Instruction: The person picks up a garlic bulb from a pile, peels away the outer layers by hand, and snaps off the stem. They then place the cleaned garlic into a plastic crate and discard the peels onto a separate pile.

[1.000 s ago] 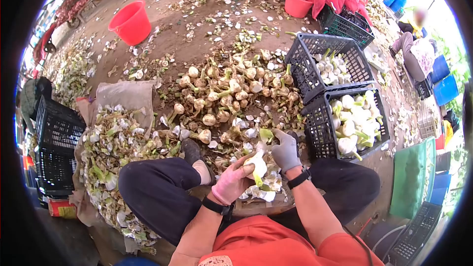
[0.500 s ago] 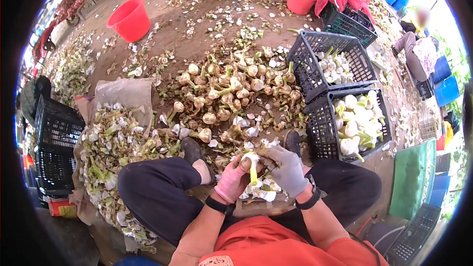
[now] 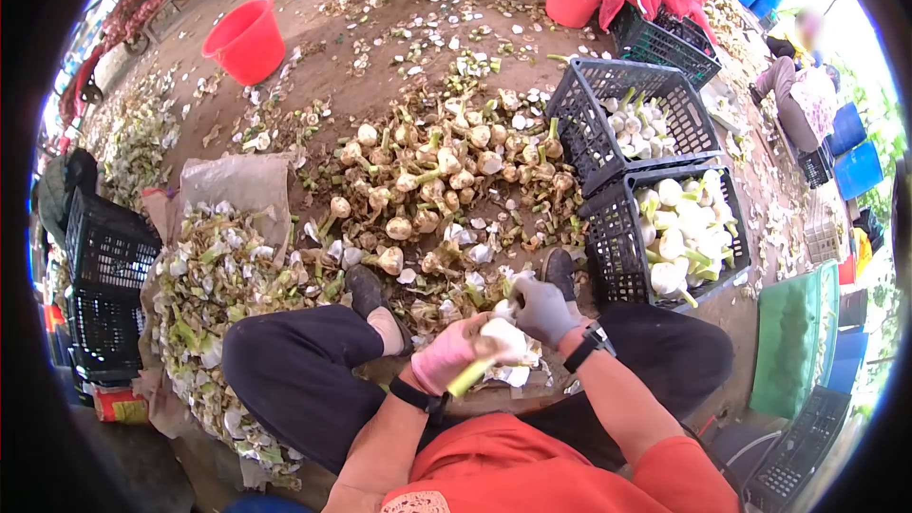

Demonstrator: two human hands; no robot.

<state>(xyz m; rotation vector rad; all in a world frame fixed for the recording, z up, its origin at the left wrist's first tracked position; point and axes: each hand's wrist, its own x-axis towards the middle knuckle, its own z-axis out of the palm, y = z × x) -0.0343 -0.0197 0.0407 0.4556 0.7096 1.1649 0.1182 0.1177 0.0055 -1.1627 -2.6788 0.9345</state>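
Note:
My left hand (image 3: 448,357), in a pink glove, is wrapped round a garlic bulb (image 3: 502,338). The bulb's green stem points down and to the left. Just right of the bulb is my right hand (image 3: 545,312) in a grey glove, its fingers curled together. Some pale stuff shows by its fingertips, but whether it is gripped there I cannot make out. White garlic skins (image 3: 515,375) lie beneath the hands between my legs. In front of my feet spreads a heap of unpeeled garlic bulbs (image 3: 446,166) with cut stems.
Two black crates (image 3: 608,247) on the right hold white garlic. A mound of peelings (image 3: 214,294) covers a sack at left, beside stacked black crates (image 3: 109,256). Red buckets (image 3: 245,43) stand farther back. A person (image 3: 803,100) sits at far right, near a green bin (image 3: 793,342).
My left hand has turned the garlic, so its stem swings from pointing straight down to down-left. My right hand has come off the bulb, slightly up and left.

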